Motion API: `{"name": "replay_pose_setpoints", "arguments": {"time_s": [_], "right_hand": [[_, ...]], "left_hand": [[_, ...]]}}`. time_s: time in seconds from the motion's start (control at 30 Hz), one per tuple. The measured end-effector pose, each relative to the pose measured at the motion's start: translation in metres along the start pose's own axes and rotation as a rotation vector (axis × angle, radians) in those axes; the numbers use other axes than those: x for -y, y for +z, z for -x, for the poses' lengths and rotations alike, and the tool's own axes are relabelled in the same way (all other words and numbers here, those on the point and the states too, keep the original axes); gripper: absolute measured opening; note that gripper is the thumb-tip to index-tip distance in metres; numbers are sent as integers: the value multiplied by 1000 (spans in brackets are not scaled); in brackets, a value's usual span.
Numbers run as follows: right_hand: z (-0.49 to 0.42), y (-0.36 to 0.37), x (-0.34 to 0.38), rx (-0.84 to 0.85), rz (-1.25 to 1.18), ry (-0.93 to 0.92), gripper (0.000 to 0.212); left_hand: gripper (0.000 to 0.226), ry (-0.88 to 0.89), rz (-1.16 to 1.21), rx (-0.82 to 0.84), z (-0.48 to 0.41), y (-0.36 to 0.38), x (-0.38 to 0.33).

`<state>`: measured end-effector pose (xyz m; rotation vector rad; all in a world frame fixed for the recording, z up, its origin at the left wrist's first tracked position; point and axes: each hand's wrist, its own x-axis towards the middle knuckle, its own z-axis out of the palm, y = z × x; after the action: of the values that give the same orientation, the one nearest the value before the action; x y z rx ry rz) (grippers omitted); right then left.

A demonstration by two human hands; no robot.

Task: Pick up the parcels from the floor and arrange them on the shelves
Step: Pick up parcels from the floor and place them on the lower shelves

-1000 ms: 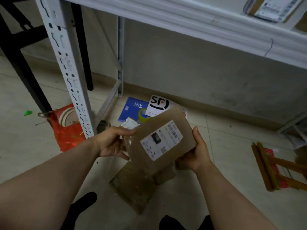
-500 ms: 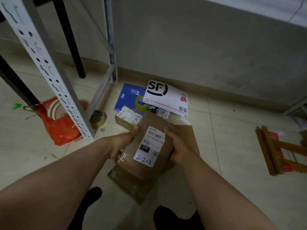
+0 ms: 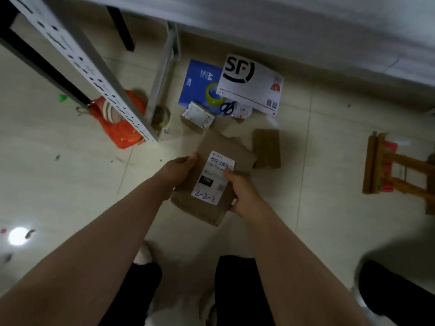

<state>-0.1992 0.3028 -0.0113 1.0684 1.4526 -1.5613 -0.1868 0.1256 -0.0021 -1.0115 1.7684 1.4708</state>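
Observation:
I hold a brown parcel (image 3: 211,205) with a white label marked 2-2-2 above the floor. My left hand (image 3: 179,170) grips its left edge, thumb on top. My right hand (image 3: 242,196) grips its right side, thumb on the label. A second brown parcel appears to sit under it, its far end showing. On the floor beyond lie a small brown parcel (image 3: 267,148), a small labelled parcel (image 3: 197,117) and a white SF envelope (image 3: 249,85). The shelf upright (image 3: 94,74) rises at the left.
A blue paper pack (image 3: 197,83), a yellow-green tape roll (image 3: 214,95) and scissors (image 3: 227,107) lie near the envelope. An orange bag (image 3: 122,130) sits by the upright. A wooden stool (image 3: 386,170) lies at the right. A black table leg (image 3: 120,29) stands behind.
The parcel with the barcode label was turned down; the 2-2-2 parcel now lies on top in both hands. The view tilted down and my hands lifted away from the floor.

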Motion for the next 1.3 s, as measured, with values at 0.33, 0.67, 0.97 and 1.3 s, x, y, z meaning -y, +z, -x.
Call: {"name": "replay_pose_setpoints", "arguments": {"time_s": [0.33,0.67,0.97,1.3], "right_hand": [[255,-51,50,-38,112,43,6],[544,-101,176,-166,253,-112,95],[718,-81,251,-298,437,-494,70],[846,-71,292,-530,521,-725,83]], "left_hand": [[67,-113,-180,160,236,-3,-99],[107,-46,-229,538,471,-34,-272],[73,385,-527,488,595,-88,-390],[67,739,-696,456,732,-136,-447]]}}
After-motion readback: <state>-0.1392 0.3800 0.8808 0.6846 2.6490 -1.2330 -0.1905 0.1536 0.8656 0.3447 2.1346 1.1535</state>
